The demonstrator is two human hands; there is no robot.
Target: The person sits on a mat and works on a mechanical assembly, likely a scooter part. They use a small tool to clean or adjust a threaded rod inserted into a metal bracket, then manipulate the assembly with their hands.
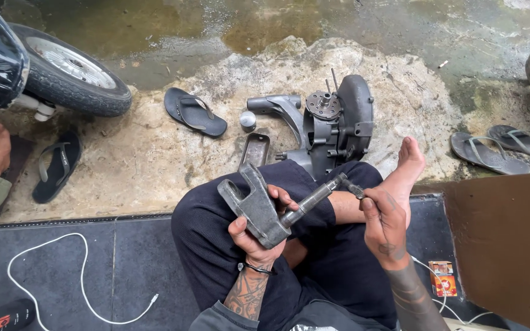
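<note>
The bracket with its shaft [265, 208] is dull grey metal, greasy and matt. The engine casing [335, 125] looks like cast metal too — rough, unpolished. The flip-flop [194, 112] is matt rubber. The floor [154, 153] is coarse, wet concrete; the tyre [72, 76] is black rubber — the mat [124, 270] smooth, dark.

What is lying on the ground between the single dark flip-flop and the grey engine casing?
In the head view, a small round silver cap lies between the flip-flop and the engine casing, with a dark oblong metal cover just below it.
</note>
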